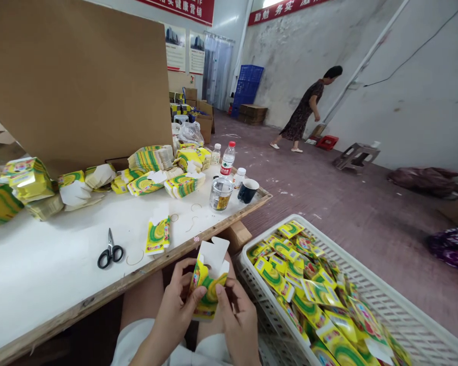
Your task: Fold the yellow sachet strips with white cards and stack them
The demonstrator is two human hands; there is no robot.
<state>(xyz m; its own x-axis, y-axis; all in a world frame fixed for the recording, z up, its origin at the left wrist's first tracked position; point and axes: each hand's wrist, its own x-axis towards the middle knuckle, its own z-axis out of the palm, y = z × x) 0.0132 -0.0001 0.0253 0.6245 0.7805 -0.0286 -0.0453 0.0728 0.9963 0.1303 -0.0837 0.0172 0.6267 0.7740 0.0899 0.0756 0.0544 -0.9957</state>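
Between my two hands, above my lap, is a small yellow and green carton with its white top flaps standing up. My left hand is closed on its left side, thumb on the front panel. My right hand grips the right side, thumb also pressed on the front. Part of the printed front is covered by the thumbs. A flat folded carton of the same kind lies on the white table just beyond my hands. Black-handled scissors rest to its left.
A white plastic crate full of filled-out or flattened yellow cartons stands at my right. Bundles of cartons line the table's back. A jar, a dark mug and a water bottle stand near its corner. A person walks behind.
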